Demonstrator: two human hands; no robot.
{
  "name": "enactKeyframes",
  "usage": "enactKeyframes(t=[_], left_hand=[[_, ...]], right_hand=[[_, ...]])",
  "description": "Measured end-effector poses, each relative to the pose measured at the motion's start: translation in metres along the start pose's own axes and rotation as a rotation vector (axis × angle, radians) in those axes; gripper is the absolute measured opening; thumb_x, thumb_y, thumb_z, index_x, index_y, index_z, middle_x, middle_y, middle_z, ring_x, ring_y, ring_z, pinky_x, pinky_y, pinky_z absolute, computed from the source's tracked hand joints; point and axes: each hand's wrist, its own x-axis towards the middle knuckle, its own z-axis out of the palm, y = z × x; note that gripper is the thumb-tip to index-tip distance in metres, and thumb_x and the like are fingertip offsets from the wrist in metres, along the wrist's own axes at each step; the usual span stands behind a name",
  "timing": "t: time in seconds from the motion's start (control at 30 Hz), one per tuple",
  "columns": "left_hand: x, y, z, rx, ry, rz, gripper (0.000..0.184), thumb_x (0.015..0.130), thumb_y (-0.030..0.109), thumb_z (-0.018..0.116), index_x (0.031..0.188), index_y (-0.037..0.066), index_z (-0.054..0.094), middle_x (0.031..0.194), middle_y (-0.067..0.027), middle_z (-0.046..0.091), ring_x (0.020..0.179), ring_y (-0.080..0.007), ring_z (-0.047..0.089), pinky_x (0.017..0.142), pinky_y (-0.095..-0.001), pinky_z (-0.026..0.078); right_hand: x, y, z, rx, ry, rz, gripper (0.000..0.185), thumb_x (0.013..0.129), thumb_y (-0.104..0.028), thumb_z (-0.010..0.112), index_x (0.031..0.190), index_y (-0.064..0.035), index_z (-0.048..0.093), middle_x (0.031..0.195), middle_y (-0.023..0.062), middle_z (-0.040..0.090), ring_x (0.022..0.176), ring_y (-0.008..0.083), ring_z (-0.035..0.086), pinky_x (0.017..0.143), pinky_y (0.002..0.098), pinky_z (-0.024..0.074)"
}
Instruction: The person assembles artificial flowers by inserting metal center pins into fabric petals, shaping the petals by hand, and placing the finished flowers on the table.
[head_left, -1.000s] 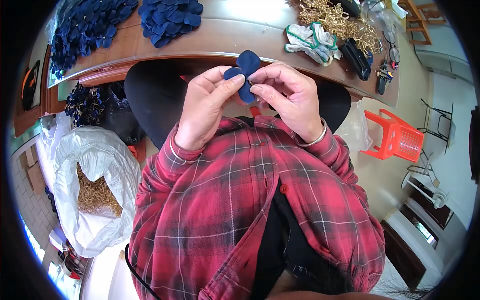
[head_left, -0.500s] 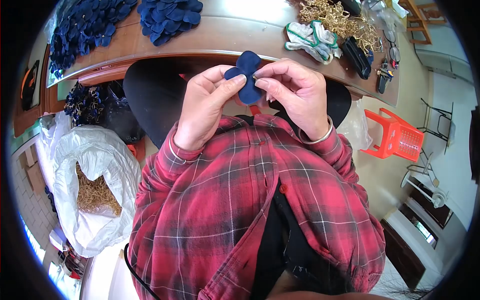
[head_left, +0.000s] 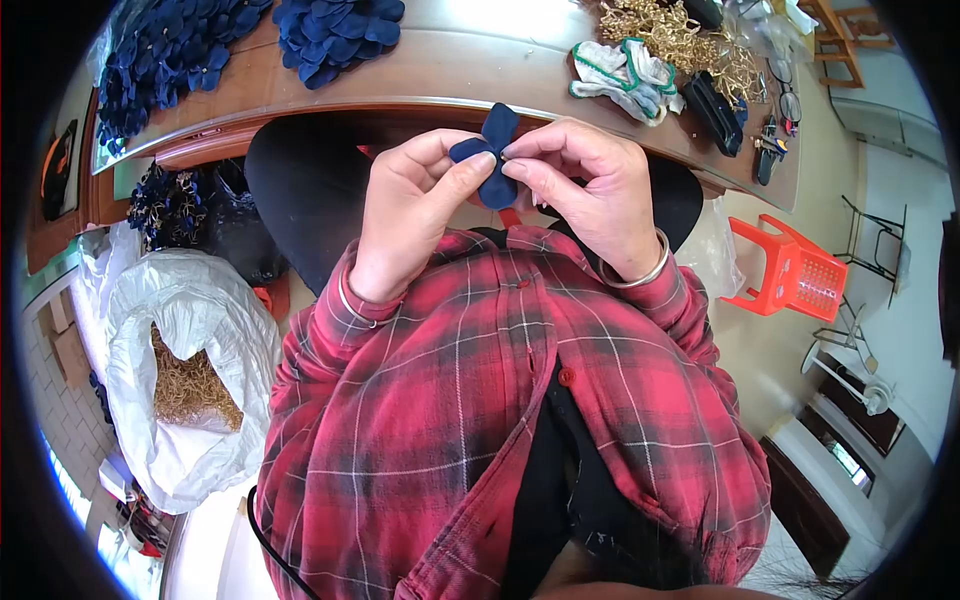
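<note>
Gloves (head_left: pixel 612 72) and blue petals (head_left: pixel 338 42) lie beyond the flower (head_left: pixel 498 188).

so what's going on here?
Someone is working on a blue flower above their lap, at the table edge. The left hand pinches it; the right hand has its fingertips at the middle, though whether they grip something small there is unclear. On the table are two blue piles, one far left and one nearer the middle, with gloves to the right.
</note>
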Motion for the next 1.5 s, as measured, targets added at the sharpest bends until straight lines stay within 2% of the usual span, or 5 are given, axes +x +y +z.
enactKeyframes(t=[0.63, 1.13, 1.3, 1.43, 1.5], left_hand=[[0.001, 0.000, -0.009, 0.231, -0.103, 0.148, 0.013, 0.088, -0.001, 0.069, 0.101, -0.002, 0.071, 0.087, -0.0068, 0.069, 0.074, -0.0110, 0.063, 0.069, -0.0201, 0.053], [-0.006, 0.003, 0.001, 0.142, -0.048, 0.200, 0.018, 0.085, -0.007, 0.066, 0.102, -0.003, 0.071, 0.089, -0.0099, 0.070, 0.075, -0.0136, 0.063, 0.069, -0.0230, 0.053], [-0.008, 0.011, -0.004, 0.557, -0.108, 0.494, 0.023, 0.076, -0.007, 0.072, 0.099, -0.003, 0.071, 0.083, -0.0085, 0.068, 0.070, -0.0168, 0.061, 0.065, -0.0241, 0.049], [-0.009, 0.013, -0.003, 0.822, -0.130, 0.997, 0.030, 0.070, -0.006, 0.074, 0.099, -0.003, 0.069, 0.086, -0.0100, 0.069, 0.068, -0.0220, 0.061, 0.066, -0.0305, 0.050], [-0.012, 0.012, -0.004, 0.818, -0.133, 1.006, 0.030, 0.070, -0.006, 0.074, 0.100, -0.002, 0.069, 0.086, -0.0099, 0.069, 0.069, -0.0227, 0.061, 0.067, -0.0315, 0.051]], right_hand=[[0.001, -0.015, -0.005, 0.132, -0.124, 0.204, 0.020, 0.083, 0.006, 0.072, 0.102, 0.0032, 0.068, 0.079, 0.0043, 0.065, 0.062, 0.0082, 0.056, 0.056, 0.0172, 0.0447], [-0.001, 0.009, -0.009, -0.067, -0.104, -0.304, 0.025, 0.075, 0.006, 0.078, 0.099, 0.0021, 0.071, 0.085, 0.0087, 0.068, 0.069, 0.0141, 0.060, 0.062, 0.0218, 0.0487], [-0.009, -0.003, -0.005, -0.136, -0.056, -0.438, 0.021, 0.074, 0.005, 0.079, 0.093, 0.0016, 0.072, 0.089, 0.0121, 0.070, 0.071, 0.0176, 0.062, 0.064, 0.0243, 0.0510], [-0.012, -0.007, -0.006, -0.146, -0.086, -0.577, 0.020, 0.075, 0.006, 0.077, 0.093, 0.0012, 0.073, 0.093, 0.0141, 0.072, 0.073, 0.0198, 0.064, 0.064, 0.0256, 0.0525], [-0.012, -0.011, -0.008, -0.138, -0.115, -0.564, 0.020, 0.075, 0.006, 0.077, 0.094, 0.0012, 0.073, 0.093, 0.0142, 0.072, 0.073, 0.0202, 0.065, 0.064, 0.0258, 0.0528]])
